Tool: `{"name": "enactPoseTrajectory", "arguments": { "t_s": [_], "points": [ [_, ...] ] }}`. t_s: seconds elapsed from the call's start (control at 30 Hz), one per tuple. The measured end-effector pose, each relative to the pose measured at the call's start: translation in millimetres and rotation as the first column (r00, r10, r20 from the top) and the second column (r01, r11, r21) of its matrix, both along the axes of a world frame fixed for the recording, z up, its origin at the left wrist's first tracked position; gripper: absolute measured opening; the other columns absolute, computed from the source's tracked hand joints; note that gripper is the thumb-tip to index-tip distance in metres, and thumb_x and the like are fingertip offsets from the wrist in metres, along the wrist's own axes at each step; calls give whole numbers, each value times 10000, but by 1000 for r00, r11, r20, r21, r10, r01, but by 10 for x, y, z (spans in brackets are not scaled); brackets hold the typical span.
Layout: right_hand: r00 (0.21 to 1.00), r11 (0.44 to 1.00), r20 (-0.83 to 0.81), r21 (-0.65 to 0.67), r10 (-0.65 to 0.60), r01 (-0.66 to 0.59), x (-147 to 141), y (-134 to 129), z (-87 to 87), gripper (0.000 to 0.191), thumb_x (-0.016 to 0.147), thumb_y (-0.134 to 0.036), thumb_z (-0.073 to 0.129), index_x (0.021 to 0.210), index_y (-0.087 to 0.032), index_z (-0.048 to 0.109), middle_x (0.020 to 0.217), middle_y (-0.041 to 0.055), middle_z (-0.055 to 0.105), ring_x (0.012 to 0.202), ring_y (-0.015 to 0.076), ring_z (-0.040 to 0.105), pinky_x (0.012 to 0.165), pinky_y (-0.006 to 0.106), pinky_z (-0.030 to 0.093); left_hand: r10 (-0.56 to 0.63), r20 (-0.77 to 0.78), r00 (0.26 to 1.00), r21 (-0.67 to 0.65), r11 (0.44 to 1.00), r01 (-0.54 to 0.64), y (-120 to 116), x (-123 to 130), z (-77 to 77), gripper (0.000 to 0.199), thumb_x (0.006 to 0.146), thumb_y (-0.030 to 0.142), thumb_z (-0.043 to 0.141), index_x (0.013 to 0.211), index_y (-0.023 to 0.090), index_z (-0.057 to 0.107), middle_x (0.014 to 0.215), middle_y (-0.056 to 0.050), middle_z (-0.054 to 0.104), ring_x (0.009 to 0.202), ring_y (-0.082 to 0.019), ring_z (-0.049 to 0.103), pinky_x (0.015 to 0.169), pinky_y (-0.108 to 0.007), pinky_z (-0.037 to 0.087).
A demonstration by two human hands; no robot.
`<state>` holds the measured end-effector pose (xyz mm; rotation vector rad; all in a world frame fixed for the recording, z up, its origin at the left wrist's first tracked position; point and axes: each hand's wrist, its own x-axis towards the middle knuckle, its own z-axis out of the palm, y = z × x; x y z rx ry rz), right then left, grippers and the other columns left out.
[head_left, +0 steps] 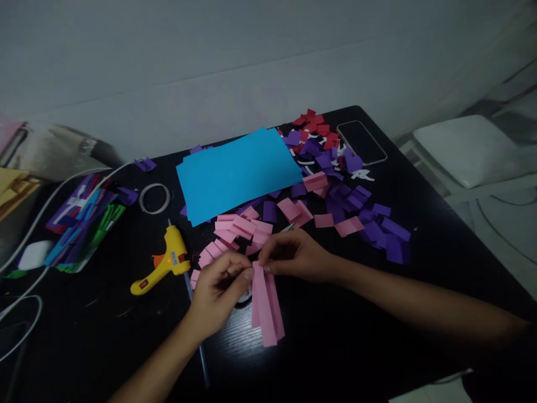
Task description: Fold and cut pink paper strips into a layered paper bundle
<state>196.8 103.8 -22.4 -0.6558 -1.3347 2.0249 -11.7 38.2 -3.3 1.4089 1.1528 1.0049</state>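
Several pink paper strips point(265, 308) hang down between my two hands, lapping over one another above the black table. My left hand point(220, 288) pinches their upper left edge with thumb and fingers. On the upper right edge, my right hand point(297, 257) is closed in a pinch too. Just beyond the hands lies a heap of small folded pink paper pieces point(241, 226). Scissors point(288, 228) are partly hidden behind my right hand, with one blade tip showing. A yellow glue gun point(165, 263) lies left of my left hand, a small orange light glowing on it.
Blue paper sheets point(239, 173) lie farther back. Purple pieces point(377, 229), red pieces point(312, 123) and a phone point(361, 141) are at the right. A tape roll point(154, 198), bundled coloured strips point(86, 224) and white cables point(36, 224) occupy the left. A white stool point(470, 148) stands beyond the table.
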Motion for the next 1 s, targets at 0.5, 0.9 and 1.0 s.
{"name": "enactPoseTrajectory", "arguments": {
  "t_s": [0.5, 0.9, 1.0],
  "points": [
    [1000, 999, -2, 43, 11, -11, -2, -17, 28, 156, 828, -291, 833, 856, -158, 756, 832, 26, 723, 789, 141, 680, 780, 278, 549, -17, -70, 997, -3, 1000, 17, 19, -8, 22, 171, 968, 250, 613, 828, 164, 663, 581, 9, 637, 485, -95, 573, 472, -175, 462],
    [1000, 999, 0, 50, -2, 2, 2, -31, 33, 145, 837, -271, 826, 876, -154, 749, 843, 22, 718, 795, 136, 678, 787, 274, 550, -15, -37, 999, -12, 1000, 14, 18, -13, 24, 157, 972, 232, 610, 838, 177, 667, 594, 24, 636, 494, -92, 571, 483, -171, 473],
    [1000, 1000, -29, 24, -5, 6, -3, -33, 28, 144, 830, -226, 828, 941, -167, 757, 891, 20, 736, 829, 128, 697, 796, 259, 553, -20, -35, 999, -12, 1000, 19, 13, -21, 17, 158, 979, 226, 607, 840, 182, 668, 605, 26, 640, 502, -90, 571, 487, -169, 466]
  ]
}}
